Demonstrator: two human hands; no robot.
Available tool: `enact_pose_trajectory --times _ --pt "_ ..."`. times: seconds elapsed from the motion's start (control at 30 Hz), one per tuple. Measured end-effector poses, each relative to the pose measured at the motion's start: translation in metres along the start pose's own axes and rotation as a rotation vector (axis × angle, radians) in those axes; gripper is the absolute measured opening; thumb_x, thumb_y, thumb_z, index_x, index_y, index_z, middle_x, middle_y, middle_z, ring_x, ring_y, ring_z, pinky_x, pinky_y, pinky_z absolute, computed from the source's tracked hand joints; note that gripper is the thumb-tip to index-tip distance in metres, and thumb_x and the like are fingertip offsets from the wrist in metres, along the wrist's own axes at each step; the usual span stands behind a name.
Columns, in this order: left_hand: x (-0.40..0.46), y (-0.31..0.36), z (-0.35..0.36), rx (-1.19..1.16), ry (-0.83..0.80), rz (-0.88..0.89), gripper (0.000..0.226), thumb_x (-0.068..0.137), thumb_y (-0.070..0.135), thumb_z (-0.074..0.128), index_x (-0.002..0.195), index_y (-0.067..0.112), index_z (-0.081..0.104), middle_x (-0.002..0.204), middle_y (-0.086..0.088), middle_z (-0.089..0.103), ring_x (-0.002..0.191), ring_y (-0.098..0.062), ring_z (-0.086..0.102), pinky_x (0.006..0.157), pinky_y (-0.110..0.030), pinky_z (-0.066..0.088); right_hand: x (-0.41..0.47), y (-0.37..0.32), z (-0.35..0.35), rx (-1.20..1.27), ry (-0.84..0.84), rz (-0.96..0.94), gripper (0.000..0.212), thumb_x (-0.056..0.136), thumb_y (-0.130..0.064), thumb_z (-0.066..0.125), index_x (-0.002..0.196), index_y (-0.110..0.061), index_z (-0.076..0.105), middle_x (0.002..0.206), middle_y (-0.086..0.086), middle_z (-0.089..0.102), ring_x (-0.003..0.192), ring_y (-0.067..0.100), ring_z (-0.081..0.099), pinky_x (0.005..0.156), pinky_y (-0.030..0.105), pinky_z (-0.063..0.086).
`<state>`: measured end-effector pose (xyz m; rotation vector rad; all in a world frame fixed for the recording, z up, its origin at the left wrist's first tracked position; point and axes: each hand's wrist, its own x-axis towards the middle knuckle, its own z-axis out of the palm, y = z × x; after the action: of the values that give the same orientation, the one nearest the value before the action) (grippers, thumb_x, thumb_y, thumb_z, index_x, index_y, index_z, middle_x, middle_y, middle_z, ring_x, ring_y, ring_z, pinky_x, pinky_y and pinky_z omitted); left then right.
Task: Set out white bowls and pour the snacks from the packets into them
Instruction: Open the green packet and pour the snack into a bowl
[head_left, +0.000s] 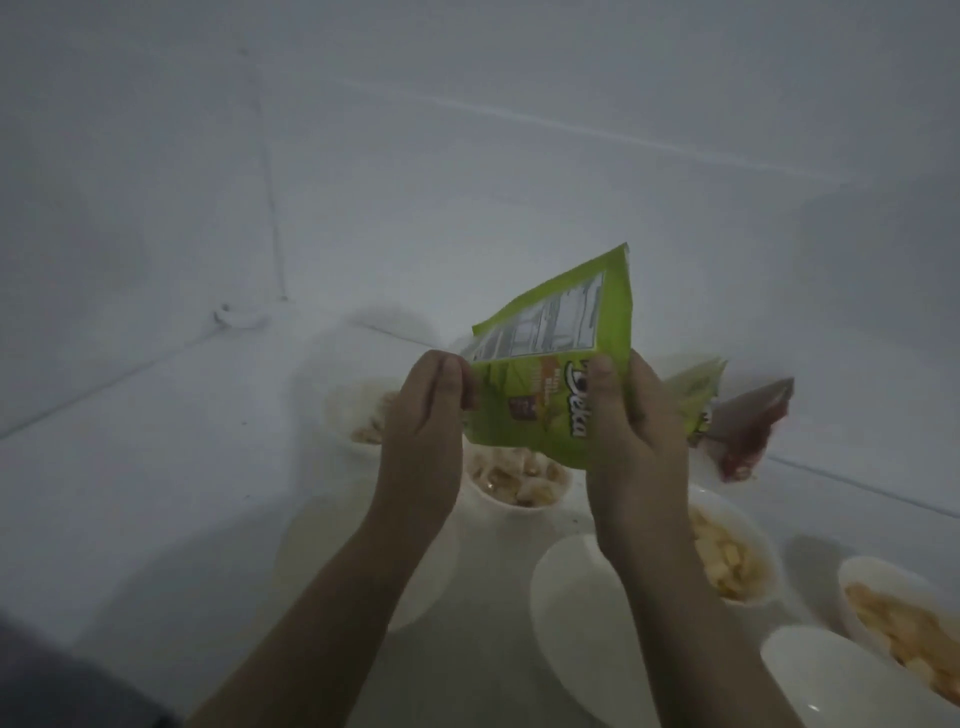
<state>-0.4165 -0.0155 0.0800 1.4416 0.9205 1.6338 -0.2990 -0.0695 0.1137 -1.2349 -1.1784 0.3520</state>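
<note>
The left hand pinches the green packet at its 9 o'clock edge, and the right hand grips its 3 o'clock side. It looks ready to tear open. An empty white bowl waits at 6 o'clock to catch the snacks.

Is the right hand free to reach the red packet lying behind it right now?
Probably not yet. The right hand grips the green packet together with the left hand. The path to the red packet looks open, past another green packet.
</note>
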Motion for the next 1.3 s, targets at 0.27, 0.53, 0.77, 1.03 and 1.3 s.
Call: enact_pose_trajectory --times 0.27,0.53,0.77,1.03,1.3 --pt "-0.016 -0.002 -0.128 0.226 0.147 0.001 0.021 0.101 0.021 0.048 0.084 0.011 0.054 0.071 0.01 0.058 0.065 0.001 0.052 0.054 -0.014 0.043 -0.05 -0.01 0.096 0.372 -0.28 0.263 0.025 0.104 -0.025 0.043 0.095 -0.031 0.066 0.1 0.003 0.073 0.093 0.026 0.072 0.077 0.047 0.06" --pt "0.02 -0.041 -0.212 0.495 -0.011 -0.024 0.01 0.095 0.029 0.058 0.087 0.023 0.056 0.078 0.008 0.064 0.072 -0.006 0.063 0.057 -0.018 0.052 -0.059 -0.006 0.189 0.313 -0.402 0.497 0.016 0.102 -0.023 0.046 0.103 -0.021 0.062 0.102 0.008 0.072 0.09 0.028 0.072 0.076 0.048 0.061" --pt "0.061 -0.062 -0.247 0.341 -0.362 -0.194 0.024 0.097 0.027 0.054 0.073 0.024 0.053 0.059 0.02 0.059 0.057 0.004 0.057 0.05 -0.007 0.04 -0.071 -0.003 0.248 0.066 -0.486 0.54 0.023 0.102 -0.042 0.04 0.098 -0.031 0.06 0.103 -0.001 0.069 0.1 0.019 0.067 0.091 0.05 0.055" --pt "0.084 -0.072 -0.267 0.069 -0.541 -0.44 0.04 0.098 0.039 0.049 0.059 0.034 0.057 0.054 0.019 0.054 0.054 0.005 0.054 0.052 -0.009 0.039 -0.08 -0.002 0.268 0.119 -0.433 0.67 0.026 0.103 -0.034 0.043 0.1 -0.022 0.066 0.103 0.001 0.071 0.102 0.019 0.068 0.081 0.038 0.058" --pt "0.1 -0.079 -0.273 0.159 -0.631 -0.325 0.039 0.098 0.028 0.045 0.059 0.032 0.044 0.055 0.013 0.044 0.051 -0.001 0.04 0.048 -0.015 0.032 -0.076 -0.007 0.279 -0.034 -0.452 0.57 0.018 0.101 -0.032 0.046 0.1 -0.021 0.061 0.098 -0.009 0.066 0.098 0.011 0.066 0.084 0.035 0.058"
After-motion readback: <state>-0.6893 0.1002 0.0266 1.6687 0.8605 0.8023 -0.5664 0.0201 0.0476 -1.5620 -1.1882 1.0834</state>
